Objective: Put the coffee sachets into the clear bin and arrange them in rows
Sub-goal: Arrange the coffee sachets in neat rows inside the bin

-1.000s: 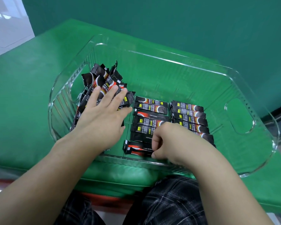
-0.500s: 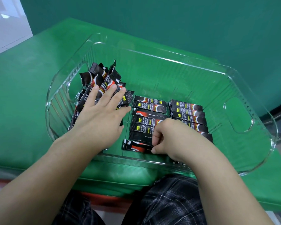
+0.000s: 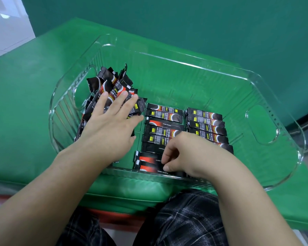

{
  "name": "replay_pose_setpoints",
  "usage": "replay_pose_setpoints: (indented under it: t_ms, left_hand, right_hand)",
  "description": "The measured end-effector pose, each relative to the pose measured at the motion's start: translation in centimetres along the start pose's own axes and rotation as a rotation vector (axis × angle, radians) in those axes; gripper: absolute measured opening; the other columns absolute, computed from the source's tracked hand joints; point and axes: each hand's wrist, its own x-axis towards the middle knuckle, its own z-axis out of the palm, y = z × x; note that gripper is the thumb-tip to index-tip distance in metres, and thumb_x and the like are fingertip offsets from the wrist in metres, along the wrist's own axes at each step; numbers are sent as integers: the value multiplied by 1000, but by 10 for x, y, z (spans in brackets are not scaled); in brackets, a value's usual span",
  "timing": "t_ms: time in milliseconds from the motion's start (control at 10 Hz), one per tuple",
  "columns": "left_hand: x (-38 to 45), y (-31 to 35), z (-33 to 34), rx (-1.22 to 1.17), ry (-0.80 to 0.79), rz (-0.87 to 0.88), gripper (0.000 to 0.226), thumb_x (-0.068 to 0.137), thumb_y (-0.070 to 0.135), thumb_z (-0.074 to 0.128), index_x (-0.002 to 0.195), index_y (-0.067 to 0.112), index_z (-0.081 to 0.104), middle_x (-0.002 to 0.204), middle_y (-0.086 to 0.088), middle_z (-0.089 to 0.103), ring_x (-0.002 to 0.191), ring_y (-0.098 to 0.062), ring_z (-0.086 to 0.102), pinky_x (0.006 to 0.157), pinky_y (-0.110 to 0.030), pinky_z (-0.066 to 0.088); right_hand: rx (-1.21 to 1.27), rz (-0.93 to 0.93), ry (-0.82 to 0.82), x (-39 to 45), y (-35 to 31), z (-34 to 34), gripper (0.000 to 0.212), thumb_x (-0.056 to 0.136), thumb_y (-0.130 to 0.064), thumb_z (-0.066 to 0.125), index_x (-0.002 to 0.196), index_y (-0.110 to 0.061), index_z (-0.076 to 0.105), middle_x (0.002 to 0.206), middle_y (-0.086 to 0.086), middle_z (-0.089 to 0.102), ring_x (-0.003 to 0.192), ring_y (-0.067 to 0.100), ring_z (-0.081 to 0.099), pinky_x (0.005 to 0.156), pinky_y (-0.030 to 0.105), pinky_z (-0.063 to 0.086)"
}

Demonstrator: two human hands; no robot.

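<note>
Two neat rows of coffee sachets (image 3: 164, 128) lie in the clear bin (image 3: 194, 68); the right hand (image 3: 187, 153) pinches the nearest sachet. The left hand (image 3: 110, 126), fingers flat, pins the loose pile (image 3: 112, 84) — a nudge could scatter the rows.

A clear bin (image 3: 281, 96) of glossy, ribbed transparent plastic sits on a table (image 3: 25, 96) covered in smooth green padding with a slight sheen; shiny foil-like coffee sachets (image 3: 164, 113) lie inside.
</note>
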Motion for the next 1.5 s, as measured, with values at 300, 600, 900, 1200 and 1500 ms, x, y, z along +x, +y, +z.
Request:
replay_pose_setpoints:
  t_ms: [300,600,900,1200,1500]
  left_hand:
    - [0,0,-1,5,-16,-2,58,98,49,33,151,38,12,158,-2,-22,145,-20,-24,113,-51,-17]
    - [0,1,-2,7,-27,-7,58,98,50,34,150,39,13,158,-1,-24,144,-20,-25,112,-51,-18]
    - [0,1,-2,1,-29,-6,58,98,49,34,150,38,14,158,-1,-23,144,-19,-25,112,-51,-18]
    - [1,0,-2,-1,-35,6,56,99,49,33,150,39,13,158,-2,-23,144,-20,-24,112,-51,-18]
    - [0,0,-3,-2,-38,3,57,99,49,33,151,38,13,158,-2,-23,145,-20,-24,112,-52,-17]
  right_hand:
    - [7,-24,19,7,1,9,8,80,-19,73,84,-26,72,82,-3,71,60,5,55,59,18,45]
    - [46,-255,-12,21,-18,12,29,86,-18,66,111,-33,67,71,-16,46,61,2,43,50,3,30]
    - [74,-270,25,20,-7,8,30,90,-16,61,111,-36,67,72,-16,51,53,-4,45,49,7,33]
    - [98,62,226,-6,44,-11,9,82,-22,72,85,-30,71,70,-20,60,60,-2,53,47,7,36]
    - [20,69,115,6,26,3,15,76,-24,76,89,-28,69,73,-15,53,76,10,57,59,13,39]
